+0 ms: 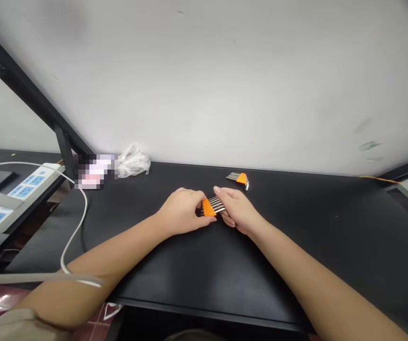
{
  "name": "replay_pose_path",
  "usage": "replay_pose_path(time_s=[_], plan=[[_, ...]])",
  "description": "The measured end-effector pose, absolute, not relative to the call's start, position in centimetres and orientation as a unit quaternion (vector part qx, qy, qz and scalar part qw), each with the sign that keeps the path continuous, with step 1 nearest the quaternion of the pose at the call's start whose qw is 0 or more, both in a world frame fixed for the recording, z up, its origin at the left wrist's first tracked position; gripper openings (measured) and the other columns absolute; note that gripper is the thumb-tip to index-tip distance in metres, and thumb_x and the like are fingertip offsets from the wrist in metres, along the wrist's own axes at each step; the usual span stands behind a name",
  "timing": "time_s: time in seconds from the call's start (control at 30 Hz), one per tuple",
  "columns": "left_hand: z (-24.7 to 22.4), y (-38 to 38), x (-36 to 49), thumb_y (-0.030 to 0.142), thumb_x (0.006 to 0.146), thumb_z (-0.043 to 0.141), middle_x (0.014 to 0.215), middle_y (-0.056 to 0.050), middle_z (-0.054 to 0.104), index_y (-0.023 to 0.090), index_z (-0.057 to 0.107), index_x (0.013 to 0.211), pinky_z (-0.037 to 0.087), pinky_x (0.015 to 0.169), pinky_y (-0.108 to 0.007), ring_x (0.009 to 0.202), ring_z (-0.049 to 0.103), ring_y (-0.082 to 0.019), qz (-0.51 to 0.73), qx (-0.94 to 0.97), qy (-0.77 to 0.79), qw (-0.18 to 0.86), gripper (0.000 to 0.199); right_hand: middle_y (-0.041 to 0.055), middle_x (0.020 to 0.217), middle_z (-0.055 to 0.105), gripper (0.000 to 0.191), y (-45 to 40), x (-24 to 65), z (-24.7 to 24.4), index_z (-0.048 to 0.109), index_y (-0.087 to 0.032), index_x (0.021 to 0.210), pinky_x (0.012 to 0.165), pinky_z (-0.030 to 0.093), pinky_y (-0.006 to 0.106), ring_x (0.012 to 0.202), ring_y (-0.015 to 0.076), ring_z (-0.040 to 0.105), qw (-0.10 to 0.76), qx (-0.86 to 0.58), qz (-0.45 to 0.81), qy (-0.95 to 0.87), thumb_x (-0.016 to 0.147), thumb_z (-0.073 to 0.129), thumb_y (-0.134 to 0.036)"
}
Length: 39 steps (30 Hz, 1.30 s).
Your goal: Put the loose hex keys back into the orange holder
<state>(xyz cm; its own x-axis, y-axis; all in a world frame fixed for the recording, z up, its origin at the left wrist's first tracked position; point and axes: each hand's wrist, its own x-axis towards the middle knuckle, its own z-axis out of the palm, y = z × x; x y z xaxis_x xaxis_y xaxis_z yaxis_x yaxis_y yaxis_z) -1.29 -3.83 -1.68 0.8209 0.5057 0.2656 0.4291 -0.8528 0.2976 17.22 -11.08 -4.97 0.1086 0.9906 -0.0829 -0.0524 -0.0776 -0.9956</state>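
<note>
Above the middle of the black table [204, 274], my left hand [184, 210] grips the orange holder [208, 207] of a hex key set between thumb and fingers. Several silver keys stick out of the holder to the right. My right hand [237, 208] is closed around their right ends, its thumb on top, and hides the tips. A second hex key set [241, 178] with an orange holder lies on the table just beyond my right hand, its straight ends pointing left.
A crumpled clear plastic bag [134, 162] lies by the wall, beside a blurred-out item [95, 171]. A white power strip [22, 192] is at the left. A pale cable [83, 213] loops over my left forearm. Black frame bars stand at both sides.
</note>
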Motion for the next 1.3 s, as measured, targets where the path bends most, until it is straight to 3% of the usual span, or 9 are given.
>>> replay_pose_path(time_s=[0.3,0.53,0.63,0.8,0.93,1.07,1.3], plan=[[-1.7,-4.0,-1.2,0.058,0.079,0.072,0.077,0.0,0.065,0.021,0.061,0.085,0.047,0.078,-0.034,0.072,0.062,-0.019,0.154,0.952,0.249,0.09,0.039,-0.0047,0.041,0.042,0.059,-10.9,17.4,-5.5,0.046,-0.022,0.066,0.03,0.023,0.023,0.03,0.0087,0.034,0.488,-0.6,0.418,-0.476,0.091,0.05,-0.075],[-1.4,-3.5,-1.6,0.055,0.079,0.072,0.078,0.0,0.065,0.021,0.059,0.082,0.046,0.069,-0.032,0.071,0.063,-0.019,0.125,0.95,0.275,0.076,0.037,-0.0082,0.044,0.034,0.056,-10.5,19.8,-5.2,0.037,-0.024,0.068,0.032,0.021,0.023,0.032,0.0079,0.027,0.49,-0.603,0.438,-0.452,0.091,0.052,-0.073],[-1.2,-3.2,-1.7,0.054,0.078,0.073,0.08,-0.001,0.067,0.021,0.059,0.082,0.045,0.066,-0.031,0.073,0.064,-0.02,0.112,0.947,0.292,0.07,0.035,-0.0079,0.044,0.032,0.057,-10.4,21.1,-5.0,0.037,-0.024,0.066,0.035,0.021,0.024,0.035,0.0083,0.027,0.428,-0.641,0.408,-0.49,0.091,0.05,-0.073],[-0.9,-2.8,-1.9,0.057,0.079,0.07,0.082,-0.002,0.068,0.022,0.06,0.085,0.042,0.062,-0.031,0.074,0.065,-0.021,0.108,0.942,0.308,0.075,0.037,-0.0001,0.059,0.055,0.061,-10.0,22.0,-4.8,0.045,-0.02,0.061,0.054,0.036,0.026,0.054,0.0122,0.048,0.295,-0.708,0.215,-0.605,0.096,0.044,-0.07],[-0.9,-2.8,-2.1,0.057,0.078,0.071,0.081,-0.001,0.068,0.022,0.059,0.083,0.041,0.061,-0.03,0.073,0.065,-0.021,0.109,0.943,0.304,0.078,0.038,0.0021,0.059,0.057,0.061,-9.6,21.8,-5.5,0.048,-0.021,0.061,0.056,0.032,0.029,0.054,0.0146,0.049,0.185,-0.745,0.085,-0.636,0.101,0.035,-0.064],[-1.1,-2.7,-2.1,0.058,0.078,0.07,0.082,-0.002,0.068,0.022,0.059,0.084,0.041,0.061,-0.03,0.074,0.065,-0.021,0.109,0.942,0.308,0.077,0.038,0.0061,0.066,0.064,0.058,-9.5,21.5,-6.7,0.059,-0.02,0.074,0.057,0.025,0.029,0.06,0.0181,0.057,0.095,-0.757,-0.056,-0.645,0.105,0.029,-0.06],[-1.3,-2.5,-2.0,0.058,0.079,0.069,0.083,-0.002,0.068,0.022,0.06,0.085,0.04,0.061,-0.031,0.075,0.065,-0.021,0.102,0.943,0.309,0.068,0.038,0.0055,0.082,0.069,0.055,-9.8,21.5,-7.5,0.064,-0.02,0.089,0.056,0.02,0.029,0.069,0.0165,0.06,0.064,-0.726,-0.14,-0.67,0.107,0.027,-0.056]])
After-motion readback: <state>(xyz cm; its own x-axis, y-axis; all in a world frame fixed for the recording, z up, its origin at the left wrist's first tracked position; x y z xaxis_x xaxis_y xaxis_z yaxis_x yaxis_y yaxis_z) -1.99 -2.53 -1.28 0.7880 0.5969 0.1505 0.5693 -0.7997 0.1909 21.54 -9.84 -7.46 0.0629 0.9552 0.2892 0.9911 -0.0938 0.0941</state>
